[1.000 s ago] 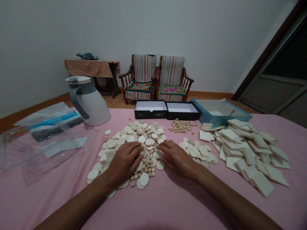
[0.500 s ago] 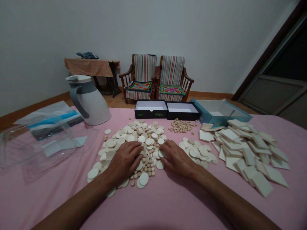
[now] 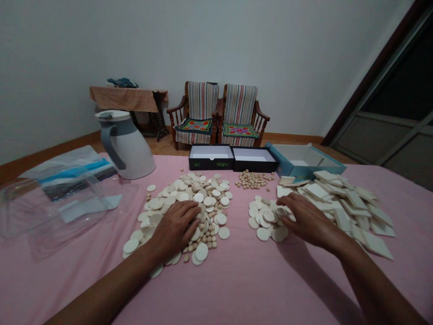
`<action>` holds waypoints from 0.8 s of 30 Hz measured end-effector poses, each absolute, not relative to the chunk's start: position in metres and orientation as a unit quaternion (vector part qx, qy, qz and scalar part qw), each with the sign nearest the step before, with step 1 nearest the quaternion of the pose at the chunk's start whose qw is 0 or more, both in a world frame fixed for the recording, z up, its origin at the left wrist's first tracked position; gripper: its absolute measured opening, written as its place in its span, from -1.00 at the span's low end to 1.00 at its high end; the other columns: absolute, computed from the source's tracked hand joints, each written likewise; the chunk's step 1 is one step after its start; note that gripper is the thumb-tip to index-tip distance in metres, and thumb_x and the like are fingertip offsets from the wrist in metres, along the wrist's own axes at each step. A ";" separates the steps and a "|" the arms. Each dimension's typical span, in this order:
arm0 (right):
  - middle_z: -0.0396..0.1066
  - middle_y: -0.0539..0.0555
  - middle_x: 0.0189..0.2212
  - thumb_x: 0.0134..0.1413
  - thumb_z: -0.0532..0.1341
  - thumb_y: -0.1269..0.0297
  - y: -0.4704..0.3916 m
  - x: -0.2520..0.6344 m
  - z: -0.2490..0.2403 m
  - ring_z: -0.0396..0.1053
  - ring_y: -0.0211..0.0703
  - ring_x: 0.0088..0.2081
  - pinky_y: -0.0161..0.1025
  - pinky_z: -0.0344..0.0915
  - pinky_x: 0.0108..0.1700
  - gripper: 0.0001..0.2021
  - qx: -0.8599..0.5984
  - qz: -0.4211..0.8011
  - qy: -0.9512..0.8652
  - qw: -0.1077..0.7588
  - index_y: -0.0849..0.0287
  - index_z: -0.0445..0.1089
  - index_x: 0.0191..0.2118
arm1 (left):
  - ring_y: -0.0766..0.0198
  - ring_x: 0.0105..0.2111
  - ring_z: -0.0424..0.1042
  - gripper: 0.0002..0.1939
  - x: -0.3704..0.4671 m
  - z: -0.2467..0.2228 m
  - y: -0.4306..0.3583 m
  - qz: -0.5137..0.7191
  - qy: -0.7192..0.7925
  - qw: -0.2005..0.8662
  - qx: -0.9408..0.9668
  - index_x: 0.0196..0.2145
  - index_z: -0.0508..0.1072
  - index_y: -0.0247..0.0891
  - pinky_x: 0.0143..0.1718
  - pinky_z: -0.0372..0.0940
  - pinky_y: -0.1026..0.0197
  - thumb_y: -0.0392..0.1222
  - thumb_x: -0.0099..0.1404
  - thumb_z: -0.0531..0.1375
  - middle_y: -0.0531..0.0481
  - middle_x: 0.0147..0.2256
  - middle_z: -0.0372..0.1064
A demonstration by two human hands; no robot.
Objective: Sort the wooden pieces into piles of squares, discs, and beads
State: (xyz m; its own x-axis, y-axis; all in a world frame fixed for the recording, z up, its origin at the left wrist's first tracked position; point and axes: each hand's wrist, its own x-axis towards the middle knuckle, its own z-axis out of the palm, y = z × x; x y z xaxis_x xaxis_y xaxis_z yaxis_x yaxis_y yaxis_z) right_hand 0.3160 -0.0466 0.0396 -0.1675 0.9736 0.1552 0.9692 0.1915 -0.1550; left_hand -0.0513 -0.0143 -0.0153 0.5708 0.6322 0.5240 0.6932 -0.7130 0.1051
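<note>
My left hand [image 3: 177, 225] rests on a large heap of pale round wooden discs [image 3: 184, 197], its fingers loosely bent and its thumb apart. Small wooden cubes [image 3: 206, 241] show beside its fingertips. Over the right side of a smaller heap of discs [image 3: 264, 219] is my right hand [image 3: 301, 216]. Its fingers and thumb curve around a pale wooden disc [image 3: 286, 211], partly hidden by the fingers. Whether it holds more than one disc I cannot tell.
Square wooden tiles [image 3: 348, 203] lie heaped at right, before a blue box [image 3: 291, 170]. Two black trays [image 3: 211, 163] stand at the back, behind wooden beads [image 3: 253, 179]. At left are a white-grey jug [image 3: 133, 153], clear plastic packaging [image 3: 77, 189] and a blue-striped packet [image 3: 76, 174].
My right hand has moved right, from the edge of the large disc heap to the smaller one. My left hand stays on the large heap. The view has shifted slightly.
</note>
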 end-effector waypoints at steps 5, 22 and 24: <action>0.39 0.16 -0.21 0.09 0.13 0.40 -0.047 0.297 0.037 0.36 -0.04 -0.17 -0.14 0.24 -0.13 -0.79 -0.599 0.049 -0.781 0.173 0.19 0.39 -0.13 | 0.06 -0.01 0.38 -0.76 -0.052 -0.016 -0.015 -0.271 -0.376 0.057 -0.884 -0.05 0.43 -0.26 0.01 0.31 -0.06 -0.22 0.37 0.08 -0.20 -0.03 0.42; 0.31 0.14 -0.15 -0.04 0.15 0.46 -0.047 0.185 -0.005 0.28 -0.06 -0.14 -0.21 0.18 -0.17 -0.76 -0.503 0.160 -0.841 0.119 0.14 0.26 -0.18 | 0.07 -0.03 0.39 -0.76 -0.050 -0.012 -0.017 -0.274 -0.374 0.056 -0.884 -0.06 0.43 -0.28 0.01 0.30 -0.04 -0.24 0.36 0.09 -0.19 -0.04 0.42; 0.30 0.15 -0.14 -0.03 0.13 0.48 -0.048 0.185 -0.008 0.26 -0.07 -0.12 -0.20 0.18 -0.15 -0.75 -0.499 0.161 -0.842 0.128 0.14 0.25 -0.17 | 0.07 -0.03 0.39 -0.76 -0.050 -0.012 -0.017 -0.273 -0.373 0.056 -0.885 -0.05 0.43 -0.27 0.01 0.30 -0.04 -0.23 0.36 0.09 -0.19 -0.03 0.42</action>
